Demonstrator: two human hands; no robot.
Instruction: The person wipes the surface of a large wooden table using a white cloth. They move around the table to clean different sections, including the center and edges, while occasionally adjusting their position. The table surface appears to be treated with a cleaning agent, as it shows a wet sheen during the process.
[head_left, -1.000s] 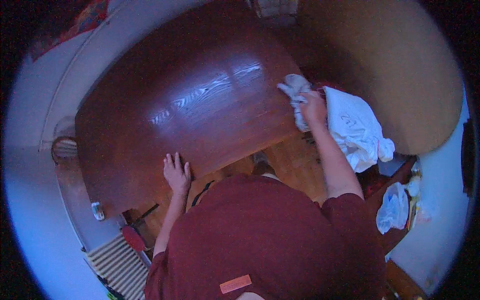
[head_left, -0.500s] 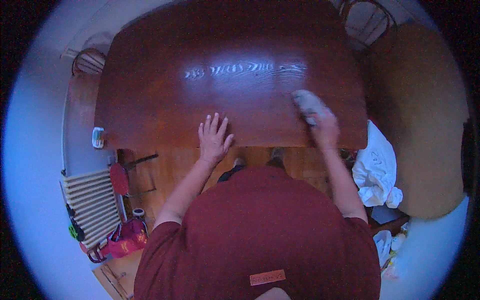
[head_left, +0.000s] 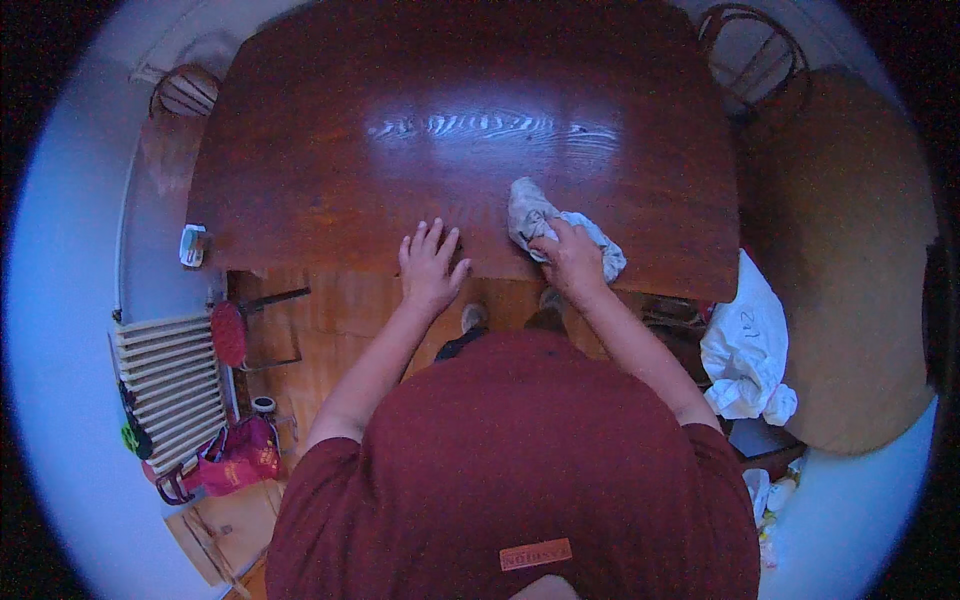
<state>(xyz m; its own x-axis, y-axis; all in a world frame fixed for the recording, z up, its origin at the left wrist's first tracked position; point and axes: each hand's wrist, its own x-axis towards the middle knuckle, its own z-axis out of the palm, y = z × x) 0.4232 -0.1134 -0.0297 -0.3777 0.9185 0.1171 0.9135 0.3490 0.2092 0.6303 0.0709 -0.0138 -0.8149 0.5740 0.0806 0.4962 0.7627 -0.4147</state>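
Observation:
A dark red-brown wooden table (head_left: 330, 190) with a glossy top spreads out before me. Close to its near edge, my right hand (head_left: 577, 262) grips a crumpled grey-white cloth (head_left: 530, 212) that lies against the wood. Part of the cloth sticks out beyond the fingers on the left, and another fold shows on the right side of the hand. My left hand (head_left: 430, 266) rests palm down at the near edge, its fingers spread on the tabletop and nothing in it.
At the table's left corner sits a small white-and-green item (head_left: 193, 245). A white bag (head_left: 745, 345) hangs by the right corner, beside a brown rounded surface (head_left: 850, 270). Left below are a red round stool seat (head_left: 228, 334), a radiator (head_left: 172, 385) and a magenta bag (head_left: 240, 458).
My right hand has swept the cloth leftward and slightly nearer over the tabletop, and more of the cloth shows. The left hand stays almost where it was.

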